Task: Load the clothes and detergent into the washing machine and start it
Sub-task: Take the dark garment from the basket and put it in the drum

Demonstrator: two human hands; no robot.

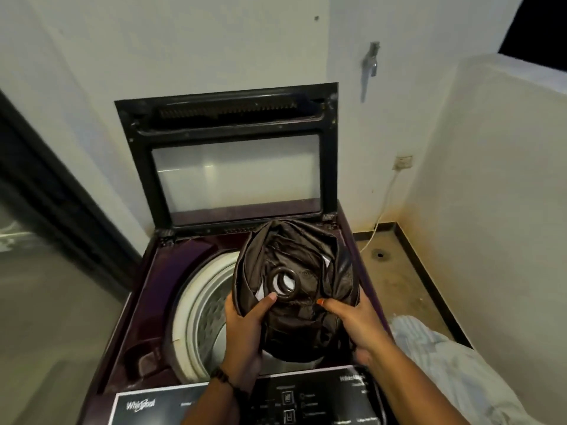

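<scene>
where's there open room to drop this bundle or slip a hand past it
The drum opening left of the dark bundle is bare, bordered by its white rim and the purple top deck. The right side is crowded: the bundle, gripped by left hand and right hand, overhangs the deck edge there.

Dim warm indoor light; soft overall blur; wide-angle bending at edges; faint glare on lid glass.

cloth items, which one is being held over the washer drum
The dark brown bundle with the ring eyelet, gripped by the left hand and right hand. The pale striped cloth lies beside the machine, untouched.
</scene>
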